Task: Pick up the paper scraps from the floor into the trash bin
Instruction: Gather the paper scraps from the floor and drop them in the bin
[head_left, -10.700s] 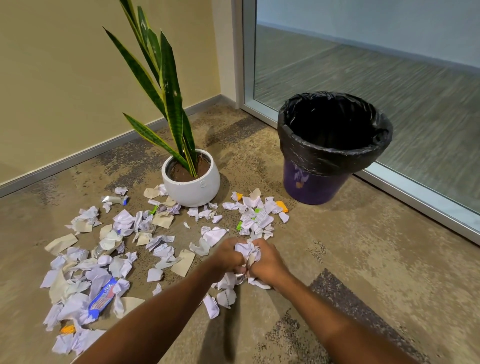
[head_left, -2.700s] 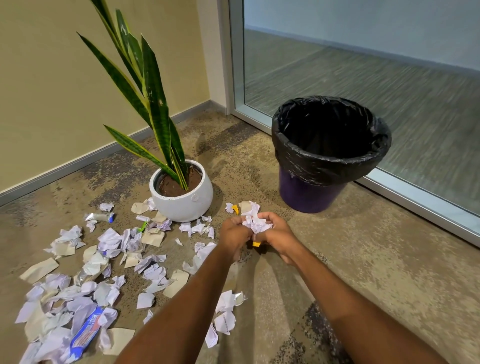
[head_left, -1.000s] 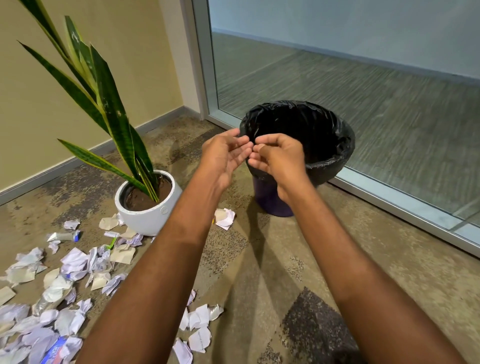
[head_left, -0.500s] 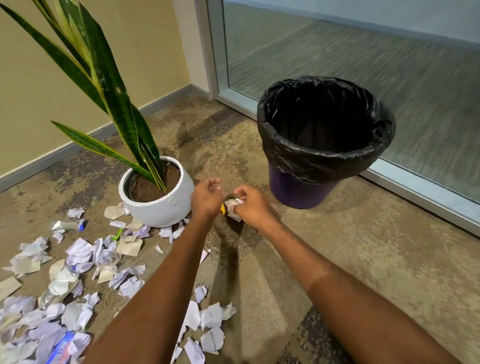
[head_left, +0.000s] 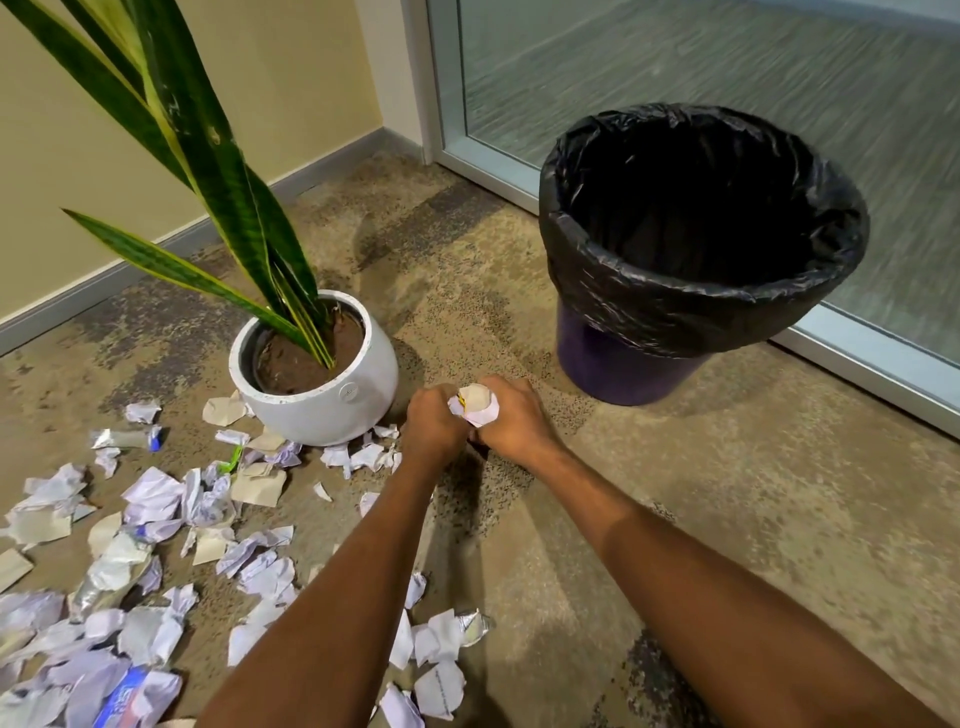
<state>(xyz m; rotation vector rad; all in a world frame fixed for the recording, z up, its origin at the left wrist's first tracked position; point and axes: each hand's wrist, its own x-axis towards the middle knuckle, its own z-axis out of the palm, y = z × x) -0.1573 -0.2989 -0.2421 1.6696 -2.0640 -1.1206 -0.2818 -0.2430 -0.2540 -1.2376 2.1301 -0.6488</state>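
- Clutches one wad of paper scraps (head_left: 475, 406) between left grip (head_left: 434, 423) and right grip (head_left: 514, 423), fingers of both curled round it.
- Holds that wad low over the floor (head_left: 701, 519), just right of the white plant pot (head_left: 332, 405), near the trash bin (head_left: 623, 371) yet apart from it.
- Strewn over the floor left of the arms and at the pot's foot: many loose scraps (head_left: 156, 499).
- Upright beside the glass wall (head_left: 675, 52): the bin, lined with a black bag (head_left: 675, 306), mouth dark inside.
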